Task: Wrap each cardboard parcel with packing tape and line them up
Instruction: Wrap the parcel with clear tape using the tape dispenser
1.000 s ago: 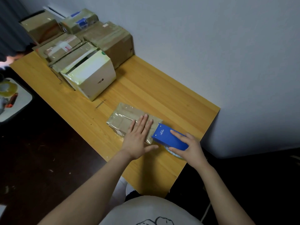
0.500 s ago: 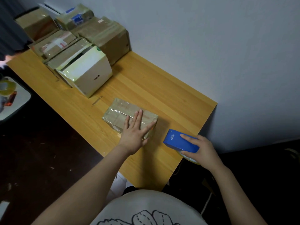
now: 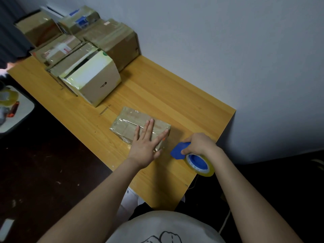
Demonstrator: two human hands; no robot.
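Observation:
A small flat cardboard parcel [image 3: 129,124], glossy with clear tape, lies on the wooden table [image 3: 157,88] near its front edge. My left hand [image 3: 146,143] presses flat on the parcel's near right end, fingers straight and spread. To the right, my right hand [image 3: 199,144] grips a blue tape dispenser [image 3: 194,158] carrying a roll of clear tape, tilted so the roll faces me. The dispenser is a short gap away from the parcel.
Several taped parcels stand grouped at the table's far left, among them a white box [image 3: 94,81] and a large brown box [image 3: 114,41]. A white stool-like surface [image 3: 21,116] with a tape roll sits left of the table. The wall runs along the table's far side.
My right hand has pulled the dispenser away from the parcel to the right and turned it so the roll shows. My left hand stays flat on the parcel.

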